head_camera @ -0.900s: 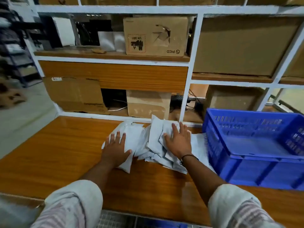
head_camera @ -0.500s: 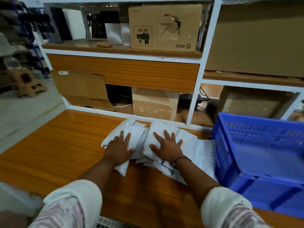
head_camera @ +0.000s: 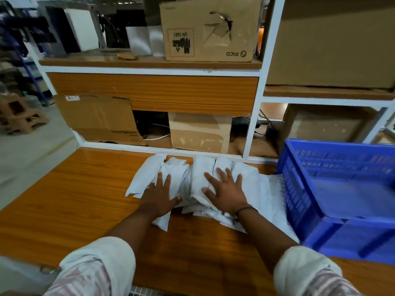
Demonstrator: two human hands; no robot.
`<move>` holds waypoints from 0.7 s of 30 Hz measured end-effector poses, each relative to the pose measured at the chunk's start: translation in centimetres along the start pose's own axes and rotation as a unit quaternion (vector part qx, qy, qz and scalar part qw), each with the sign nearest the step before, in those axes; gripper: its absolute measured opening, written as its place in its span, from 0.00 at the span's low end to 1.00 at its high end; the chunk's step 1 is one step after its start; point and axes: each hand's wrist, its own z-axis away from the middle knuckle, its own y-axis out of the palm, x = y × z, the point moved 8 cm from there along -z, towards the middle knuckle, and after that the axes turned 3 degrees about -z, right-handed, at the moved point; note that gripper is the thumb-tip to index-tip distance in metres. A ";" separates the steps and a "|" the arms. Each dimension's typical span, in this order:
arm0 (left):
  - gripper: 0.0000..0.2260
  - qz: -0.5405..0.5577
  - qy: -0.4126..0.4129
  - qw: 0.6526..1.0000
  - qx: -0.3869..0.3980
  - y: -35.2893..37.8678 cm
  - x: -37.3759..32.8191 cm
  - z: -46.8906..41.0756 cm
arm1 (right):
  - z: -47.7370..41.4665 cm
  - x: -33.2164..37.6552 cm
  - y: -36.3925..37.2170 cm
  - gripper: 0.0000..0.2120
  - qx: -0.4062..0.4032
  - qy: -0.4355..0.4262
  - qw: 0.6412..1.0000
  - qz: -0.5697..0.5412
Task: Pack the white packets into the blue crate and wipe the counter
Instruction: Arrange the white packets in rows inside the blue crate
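Now loose white plastic packets (head_camera: 147, 171) have been bunched closer under left hand (head_camera: 159, 194) and right hand (head_camera: 225, 192), fingers spread flat; none crated yet in blue slatted plastic crate (head_camera: 296, 189), right.

White packets (head_camera: 201, 178) heaped on counter (head_camera: 70, 195), beside blue crate (head_camera: 342, 189)

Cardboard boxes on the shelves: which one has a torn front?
The PICO box on the upper middle shelf: its front is ripped beside the red label; the others show no tear.
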 end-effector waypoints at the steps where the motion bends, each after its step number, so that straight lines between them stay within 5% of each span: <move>1: 0.45 -0.001 0.004 1.000 -0.001 0.0 0.0 -0.2 | 0.5 -0.9 -0.8 0.32 -0.035 0.037 0.999 -0.015; 4: 0.44 -0.017 0.006 1.000 0.000 -0.1 -0.1 -0.6 | 2.2 -4.4 -1.7 0.34 -0.087 0.188 0.977 -0.054; 7: 0.41 -0.034 0.002 0.999 -0.002 -0.3 -0.1 -0.8 | 3.5 -6.6 -0.7 0.35 -0.051 0.268 0.961 -0.054; 21: 0.32 0.022 -0.006 0.994 -0.111 -8.4 -0.9 -2.8 | 3.8 -5.4 -0.4 0.28 -0.032 0.246 0.969 0.002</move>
